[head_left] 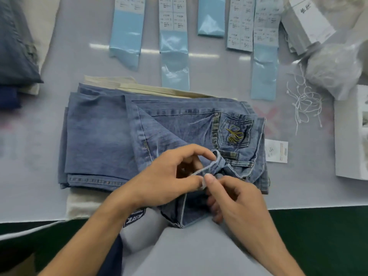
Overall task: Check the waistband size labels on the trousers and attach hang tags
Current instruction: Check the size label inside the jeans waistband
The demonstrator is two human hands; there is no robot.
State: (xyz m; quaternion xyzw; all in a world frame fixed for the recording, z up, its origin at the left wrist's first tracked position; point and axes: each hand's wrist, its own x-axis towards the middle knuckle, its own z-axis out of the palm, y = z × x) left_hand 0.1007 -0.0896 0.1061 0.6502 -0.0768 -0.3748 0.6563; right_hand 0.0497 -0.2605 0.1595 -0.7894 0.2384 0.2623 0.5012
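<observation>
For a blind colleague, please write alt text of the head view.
Two hands work at a belt loop on folded blue jeans: the left hand pinches the loop, the right hand pinches something small beside it. Blue label strips, loose strings and a white hang tag lie on the table.

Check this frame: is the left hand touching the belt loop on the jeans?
Touching. The head view shows the left hand with its fingers curled around the raised belt loop of the jeans, index fingertip on top, thumb beneath.
</observation>
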